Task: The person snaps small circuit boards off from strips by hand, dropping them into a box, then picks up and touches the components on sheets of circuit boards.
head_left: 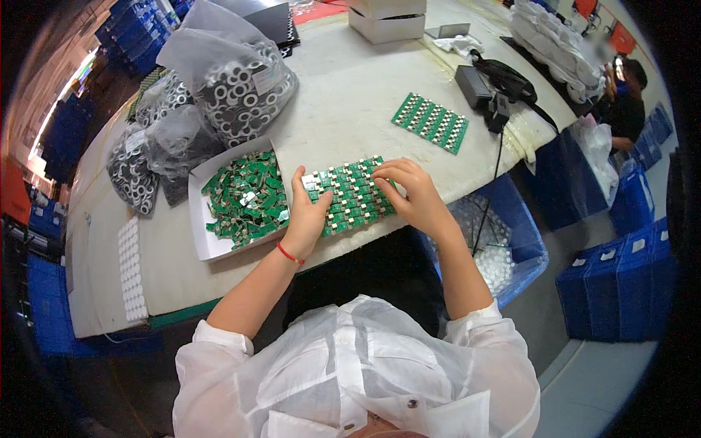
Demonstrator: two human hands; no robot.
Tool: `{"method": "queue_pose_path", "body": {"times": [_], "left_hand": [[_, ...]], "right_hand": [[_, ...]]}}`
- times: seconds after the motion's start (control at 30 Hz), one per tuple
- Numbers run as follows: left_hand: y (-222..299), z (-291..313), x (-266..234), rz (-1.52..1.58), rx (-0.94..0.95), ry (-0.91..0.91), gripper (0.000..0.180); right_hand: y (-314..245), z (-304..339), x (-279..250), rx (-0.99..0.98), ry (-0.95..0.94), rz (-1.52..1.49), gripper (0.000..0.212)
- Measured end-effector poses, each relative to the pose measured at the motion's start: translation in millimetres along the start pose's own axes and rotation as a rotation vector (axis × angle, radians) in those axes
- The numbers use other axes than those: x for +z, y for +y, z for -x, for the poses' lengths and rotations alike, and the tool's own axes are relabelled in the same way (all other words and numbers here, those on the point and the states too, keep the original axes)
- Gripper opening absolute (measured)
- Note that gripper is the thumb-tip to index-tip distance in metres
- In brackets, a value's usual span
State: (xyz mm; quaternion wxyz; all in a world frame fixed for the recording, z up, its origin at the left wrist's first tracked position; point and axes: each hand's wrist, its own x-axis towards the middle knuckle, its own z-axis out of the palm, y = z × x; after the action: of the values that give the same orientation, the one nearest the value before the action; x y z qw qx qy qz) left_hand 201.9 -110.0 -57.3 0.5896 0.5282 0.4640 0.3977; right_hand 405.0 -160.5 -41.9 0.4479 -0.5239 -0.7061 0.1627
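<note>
A green circuit board panel [352,196], covered with rows of small pale parts, is between my hands near the table's front edge. My left hand [307,217] grips its left end, thumb on top, beside a white patch on the board. With bent fingers and thumb, my right hand [412,193] holds the panel's right end; what lies under those fingers is hidden. Just left of my left hand, a white open box [197,212] contains a heap of small loose green circuit boards [248,196]. A second green panel [431,123] lies flat farther off to the right.
Clear plastic bags [244,91] full of black and white rings stand at the back left. A strip of white discs [131,266] lies at the left edge. A black adapter with cable [475,87] sits back right. Below the table is a blue bin [537,252]; a person [624,102] is beyond.
</note>
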Motion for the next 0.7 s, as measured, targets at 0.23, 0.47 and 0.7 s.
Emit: {"method": "queue_pose_path", "body": {"times": [0.23, 0.47, 0.7], "left_hand": [[-17.1, -1.8, -11.5, -0.045, 0.095, 0.016, 0.067], [4.1, 13.7, 20.2, 0.249, -0.151, -0.316, 0.018], [17.3, 46.8, 23.1, 0.590, -0.259, -0.310, 0.023]], "right_hand": [[38.1, 1.4, 4.2, 0.078, 0.195, 0.141, 0.022], [156.6, -27.3, -50.4, 0.548, 0.482, 0.807, 0.060], [167.3, -47.8, -75.1, 0.569, 0.216, 0.680, 0.086]]}}
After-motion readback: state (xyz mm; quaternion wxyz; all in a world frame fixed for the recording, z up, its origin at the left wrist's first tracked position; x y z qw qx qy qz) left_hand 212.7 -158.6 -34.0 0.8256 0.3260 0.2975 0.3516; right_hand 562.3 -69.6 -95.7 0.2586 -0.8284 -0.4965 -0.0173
